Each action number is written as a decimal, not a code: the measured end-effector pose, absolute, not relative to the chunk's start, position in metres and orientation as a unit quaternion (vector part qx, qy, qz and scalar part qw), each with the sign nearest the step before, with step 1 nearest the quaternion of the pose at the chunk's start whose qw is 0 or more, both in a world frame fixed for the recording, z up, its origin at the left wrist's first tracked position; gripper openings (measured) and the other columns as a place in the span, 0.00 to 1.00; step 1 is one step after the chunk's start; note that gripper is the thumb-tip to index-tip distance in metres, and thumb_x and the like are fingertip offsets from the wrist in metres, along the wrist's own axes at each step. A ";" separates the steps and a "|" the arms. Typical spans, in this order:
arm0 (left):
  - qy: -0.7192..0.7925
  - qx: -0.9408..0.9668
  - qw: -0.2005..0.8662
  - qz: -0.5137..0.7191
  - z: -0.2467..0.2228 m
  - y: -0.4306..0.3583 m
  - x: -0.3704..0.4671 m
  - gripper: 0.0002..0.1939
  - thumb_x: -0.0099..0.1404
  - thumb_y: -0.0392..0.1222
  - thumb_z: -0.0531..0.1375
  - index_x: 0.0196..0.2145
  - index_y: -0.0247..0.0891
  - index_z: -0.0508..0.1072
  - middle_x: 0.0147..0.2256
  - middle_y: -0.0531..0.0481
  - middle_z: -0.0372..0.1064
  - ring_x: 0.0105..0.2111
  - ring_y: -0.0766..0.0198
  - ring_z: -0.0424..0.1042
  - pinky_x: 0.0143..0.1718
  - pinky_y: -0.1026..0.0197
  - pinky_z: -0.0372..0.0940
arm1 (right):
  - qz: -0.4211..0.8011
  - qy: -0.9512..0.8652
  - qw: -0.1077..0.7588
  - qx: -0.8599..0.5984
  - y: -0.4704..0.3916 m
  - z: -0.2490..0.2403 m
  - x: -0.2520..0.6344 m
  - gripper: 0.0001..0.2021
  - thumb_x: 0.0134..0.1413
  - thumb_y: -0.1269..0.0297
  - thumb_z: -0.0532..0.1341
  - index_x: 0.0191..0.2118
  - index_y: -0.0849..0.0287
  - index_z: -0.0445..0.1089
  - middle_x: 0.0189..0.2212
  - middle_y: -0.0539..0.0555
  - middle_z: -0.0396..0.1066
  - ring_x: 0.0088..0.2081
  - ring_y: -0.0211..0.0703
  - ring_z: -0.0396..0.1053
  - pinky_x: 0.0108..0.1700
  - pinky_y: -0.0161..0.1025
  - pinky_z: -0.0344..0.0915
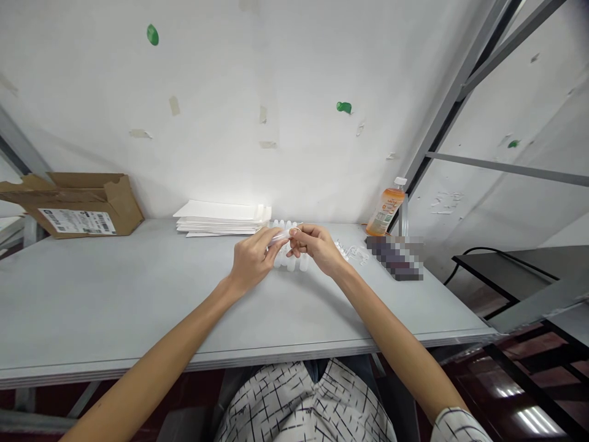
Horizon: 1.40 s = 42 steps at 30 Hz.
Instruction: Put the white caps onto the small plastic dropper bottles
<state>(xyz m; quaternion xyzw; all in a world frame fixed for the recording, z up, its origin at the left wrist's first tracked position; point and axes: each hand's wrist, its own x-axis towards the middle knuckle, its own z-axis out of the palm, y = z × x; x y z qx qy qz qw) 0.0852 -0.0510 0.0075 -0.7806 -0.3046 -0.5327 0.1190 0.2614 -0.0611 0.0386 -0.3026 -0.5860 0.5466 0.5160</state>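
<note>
Left hand holding slim translucent plastic tube, right hand pinching its end, whitish plastic tubes on grey table, brown cardboard box far left

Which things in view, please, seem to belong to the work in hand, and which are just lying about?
Likely in use:
pale tube, left hand gripping it, right hand at one end
row of whitish tubes
small white pieces, perhaps

Apparently lying about:
cardboard box
orange drink bottle
blurred item
white stack, role unclear
</note>
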 end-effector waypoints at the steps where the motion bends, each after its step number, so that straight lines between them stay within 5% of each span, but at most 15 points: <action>1: -0.305 -0.780 0.118 -0.534 0.007 -0.051 0.085 0.10 0.73 0.44 0.56 0.41 0.37 0.74 0.31 0.51 0.75 0.21 0.71 0.64 0.24 0.65 0.57 | 0.547 -0.587 0.515 -0.303 -0.062 0.039 0.261 0.18 0.49 0.52 0.71 0.24 0.61 0.68 0.21 0.46 0.67 0.19 0.31 0.63 0.36 0.43 0.75; 11: -0.275 -0.786 0.071 -0.549 0.011 -0.052 0.088 0.09 0.71 0.41 0.59 0.45 0.37 0.75 0.36 0.48 0.76 0.25 0.69 0.68 0.25 0.66 0.63 | 0.474 -0.617 0.517 -0.357 -0.066 0.041 0.255 0.25 0.50 0.41 0.67 0.24 0.59 0.64 0.17 0.46 0.63 0.16 0.33 0.63 0.20 0.34 0.62; 23: -0.287 -0.774 0.120 -0.552 0.005 -0.053 0.091 0.10 0.72 0.46 0.58 0.42 0.37 0.74 0.29 0.52 0.75 0.20 0.70 0.66 0.23 0.67 0.60 | 0.463 -0.608 0.545 -0.345 -0.065 0.039 0.254 0.31 0.49 0.39 0.66 0.17 0.56 0.51 0.15 0.42 0.46 0.15 0.30 0.54 0.20 0.34 0.52; 32: -0.297 -0.759 0.162 -0.556 0.004 -0.052 0.091 0.12 0.72 0.46 0.57 0.36 0.36 0.73 0.23 0.54 0.70 0.18 0.71 0.62 0.22 0.66 0.54 | 0.490 -0.596 0.541 -0.333 -0.064 0.036 0.252 0.30 0.49 0.41 0.67 0.19 0.56 0.51 0.16 0.42 0.47 0.16 0.29 0.52 0.19 0.32 0.52; 38: -0.302 -0.752 0.156 -0.565 0.002 -0.052 0.092 0.22 0.74 0.48 0.54 0.22 0.38 0.65 0.16 0.57 0.58 0.16 0.71 0.55 0.20 0.65 0.49 | 0.488 -0.624 0.528 -0.308 -0.069 0.043 0.255 0.24 0.50 0.43 0.68 0.24 0.57 0.59 0.18 0.42 0.51 0.18 0.31 0.54 0.19 0.32 0.57; 42: -0.299 -0.736 0.160 -0.586 0.007 -0.053 0.092 0.15 0.71 0.49 0.58 0.30 0.38 0.71 0.23 0.54 0.67 0.22 0.69 0.64 0.24 0.66 0.58 | 0.462 -0.640 0.531 -0.308 -0.067 0.043 0.257 0.24 0.51 0.42 0.67 0.25 0.57 0.62 0.18 0.42 0.54 0.18 0.31 0.57 0.20 0.32 0.57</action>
